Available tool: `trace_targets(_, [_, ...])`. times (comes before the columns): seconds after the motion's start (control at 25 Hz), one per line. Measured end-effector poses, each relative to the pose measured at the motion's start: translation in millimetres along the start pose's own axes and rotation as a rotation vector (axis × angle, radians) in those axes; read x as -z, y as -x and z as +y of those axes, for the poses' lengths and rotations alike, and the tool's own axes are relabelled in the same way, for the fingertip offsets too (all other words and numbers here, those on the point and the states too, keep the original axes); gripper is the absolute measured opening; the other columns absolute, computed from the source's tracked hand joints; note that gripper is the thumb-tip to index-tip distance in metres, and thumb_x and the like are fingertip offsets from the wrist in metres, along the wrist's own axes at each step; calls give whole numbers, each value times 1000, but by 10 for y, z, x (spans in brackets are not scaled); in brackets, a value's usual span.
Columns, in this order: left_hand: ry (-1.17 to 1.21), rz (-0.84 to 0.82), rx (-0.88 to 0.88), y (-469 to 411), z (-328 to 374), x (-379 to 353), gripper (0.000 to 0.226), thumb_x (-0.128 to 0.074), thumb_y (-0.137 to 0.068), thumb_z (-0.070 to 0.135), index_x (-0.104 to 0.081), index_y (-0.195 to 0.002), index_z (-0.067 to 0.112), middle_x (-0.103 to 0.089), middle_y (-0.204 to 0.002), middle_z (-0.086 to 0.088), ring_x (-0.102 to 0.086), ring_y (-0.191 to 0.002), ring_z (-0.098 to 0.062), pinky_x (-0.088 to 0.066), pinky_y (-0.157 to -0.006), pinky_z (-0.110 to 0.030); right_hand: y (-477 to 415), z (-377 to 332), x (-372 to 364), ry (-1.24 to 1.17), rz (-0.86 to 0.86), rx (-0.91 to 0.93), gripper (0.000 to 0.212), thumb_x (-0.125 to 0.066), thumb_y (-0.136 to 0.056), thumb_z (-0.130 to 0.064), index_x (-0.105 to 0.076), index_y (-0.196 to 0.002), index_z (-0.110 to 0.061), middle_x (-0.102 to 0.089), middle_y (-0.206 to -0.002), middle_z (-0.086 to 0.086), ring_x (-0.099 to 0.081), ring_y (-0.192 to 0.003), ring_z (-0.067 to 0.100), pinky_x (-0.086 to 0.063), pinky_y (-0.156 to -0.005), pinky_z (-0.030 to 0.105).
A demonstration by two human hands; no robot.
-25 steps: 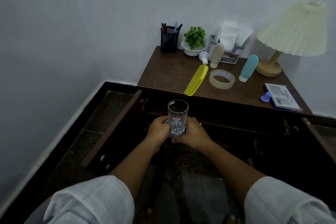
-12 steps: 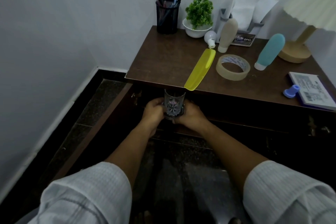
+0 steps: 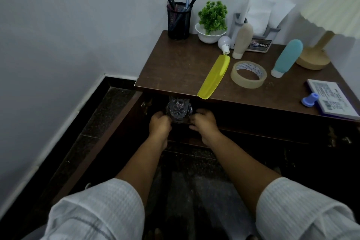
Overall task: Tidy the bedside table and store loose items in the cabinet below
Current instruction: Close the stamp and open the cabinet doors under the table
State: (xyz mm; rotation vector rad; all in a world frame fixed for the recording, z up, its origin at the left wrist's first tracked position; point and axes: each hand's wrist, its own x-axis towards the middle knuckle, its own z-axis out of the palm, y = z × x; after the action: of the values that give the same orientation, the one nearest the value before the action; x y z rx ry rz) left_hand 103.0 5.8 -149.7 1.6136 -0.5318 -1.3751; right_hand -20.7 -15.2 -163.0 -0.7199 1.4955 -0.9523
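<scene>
A clear patterned glass (image 3: 178,110) stands upright just inside the open cabinet, under the front edge of the brown bedside table (image 3: 175,68). My left hand (image 3: 159,123) and my right hand (image 3: 204,122) flank its base, fingertips curled against it on both sides. On the tabletop lie a yellow comb (image 3: 214,76) overhanging the front edge, a roll of tape (image 3: 248,74), a blue tube (image 3: 287,57), a beige tube (image 3: 242,41), a light bulb (image 3: 224,44), and a small blue cap (image 3: 309,99) beside a white booklet (image 3: 331,99).
A black pen holder (image 3: 178,22), a potted plant (image 3: 212,21), a tissue holder (image 3: 259,45) and a lamp (image 3: 313,57) stand along the table's back. The left cabinet door (image 3: 109,132) hangs open over the dark floor. The wall is close on the left.
Both hands carried the glass down and forward from in front of the table into the cabinet opening. My head moved closer to the table.
</scene>
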Motion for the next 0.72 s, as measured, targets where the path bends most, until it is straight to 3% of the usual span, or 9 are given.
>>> trace_targets(0.08, [2, -13, 60, -18, -33, 7, 36, -42, -97, 4, -59, -128, 6, -67, -114, -14, -62, -104, -24, -53, -98, -41, -6, 6, 1, -101, -2, -77, 26, -49, -96, 3, -52, -119, -9, -65, -98, 7, -66, -91, 21, -57, -86, 40])
trace_targets(0.24, [139, -6, 57, -73, -19, 41, 42, -37, -93, -4, -60, -127, 2, -66, -116, -16, -62, -100, -21, -52, -102, -43, -33, -4, -25, -242, -93, -139, 20, -47, -97, 5, -54, -113, -5, -65, -105, 12, -65, -106, 30, -56, -88, 42])
trace_targets(0.4, [221, -57, 17, -138, -2, 53, 51, -35, -89, -9, -59, -132, 4, -67, -124, -16, -63, -106, -21, -50, -105, -43, -51, 4, -114, -203, -251, -133, 47, -46, -99, 1, -42, -145, -11, -63, -120, 5, -63, -115, 31, -56, -87, 46])
trace_targets(0.56, [277, -1, 37, -145, 20, 71, 38, -35, -95, -10, -56, -120, 11, -65, -104, -6, -62, -99, -16, -50, -103, -41, -100, 11, -126, -171, -219, -107, 50, -45, -101, -2, -41, -149, -12, -59, -128, 4, -64, -114, 29, -58, -81, 41])
trace_targets(0.64, [304, 5, 38, -169, 27, 81, 44, -34, -97, -9, -51, -129, 15, -62, -99, -3, -60, -94, -14, -49, -103, -42, -102, -13, -119, -155, -236, -101, 51, -45, -101, -2, -40, -151, -13, -57, -130, 2, -64, -113, 29, -58, -81, 41])
trace_targets(0.72, [318, -30, 23, -191, 20, 91, 53, -33, -97, -11, -44, -143, 11, -62, -103, -3, -60, -101, -17, -47, -107, -45, -106, -30, -110, -137, -284, -101, 51, -44, -103, -4, -38, -153, -15, -55, -136, 1, -64, -116, 30, -58, -83, 42])
